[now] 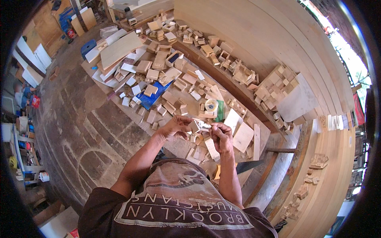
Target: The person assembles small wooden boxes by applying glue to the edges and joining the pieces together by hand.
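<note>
Both of my hands are raised over the near side of a low work board [119,104] strewn with wooden pieces. My left hand [177,127] pinches a small wooden piece [194,126] between thumb and fingers. From the other side, my right hand [222,137] has its fingers closed on a small pale piece [204,125]. The two pieces meet or overlap between my hands; whether they are joined I cannot tell. Just beyond them stands a small round tub [211,105] with pale yellowish contents, beside a green patch [220,112].
Many small wooden blocks and box shapes [160,60] cover the board, some around a blue sheet [156,95]. Long stacked planks [254,35] rise behind. Flat boards [243,137] lie at right, near more wooden pieces [318,161] on planks. A white bucket [43,177] stands far left.
</note>
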A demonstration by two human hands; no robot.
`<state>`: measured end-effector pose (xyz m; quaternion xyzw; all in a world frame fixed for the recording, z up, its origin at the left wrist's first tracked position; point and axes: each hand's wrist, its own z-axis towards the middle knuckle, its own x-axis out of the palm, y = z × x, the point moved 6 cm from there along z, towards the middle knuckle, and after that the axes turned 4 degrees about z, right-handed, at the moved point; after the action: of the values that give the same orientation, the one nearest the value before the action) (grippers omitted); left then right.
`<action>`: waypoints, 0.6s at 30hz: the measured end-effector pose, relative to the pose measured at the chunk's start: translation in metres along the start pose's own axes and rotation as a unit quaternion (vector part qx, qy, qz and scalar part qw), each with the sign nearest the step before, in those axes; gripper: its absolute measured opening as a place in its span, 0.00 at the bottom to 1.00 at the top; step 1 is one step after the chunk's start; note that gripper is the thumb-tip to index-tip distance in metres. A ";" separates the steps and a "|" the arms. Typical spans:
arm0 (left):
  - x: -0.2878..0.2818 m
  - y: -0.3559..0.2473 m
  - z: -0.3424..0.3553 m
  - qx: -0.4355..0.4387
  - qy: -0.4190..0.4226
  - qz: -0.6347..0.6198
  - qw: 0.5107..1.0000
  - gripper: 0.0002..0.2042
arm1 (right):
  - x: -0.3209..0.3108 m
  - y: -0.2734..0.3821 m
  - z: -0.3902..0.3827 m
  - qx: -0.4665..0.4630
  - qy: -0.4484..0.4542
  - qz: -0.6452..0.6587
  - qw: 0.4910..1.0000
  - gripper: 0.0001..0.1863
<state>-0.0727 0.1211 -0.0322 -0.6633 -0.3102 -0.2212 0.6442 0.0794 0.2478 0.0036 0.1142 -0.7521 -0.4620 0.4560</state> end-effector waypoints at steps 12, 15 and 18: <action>0.000 -0.013 0.000 0.055 -0.124 0.022 0.991 0.20 | 0.007 0.039 -0.017 -0.150 -0.091 -0.221 0.959 0.07; 0.000 -0.018 0.003 0.081 -0.188 0.083 0.975 0.20 | 0.039 0.056 -0.030 -0.220 -0.100 -0.366 0.899 0.06; 0.010 -0.028 0.002 0.114 -0.201 0.118 0.966 0.20 | 0.044 0.055 -0.035 -0.239 -0.132 -0.405 0.873 0.05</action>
<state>-0.0854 0.1238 -0.0057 -0.6479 -0.3762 0.0310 0.6617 0.0962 0.2318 0.0786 0.2338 -0.5601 -0.7825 0.1388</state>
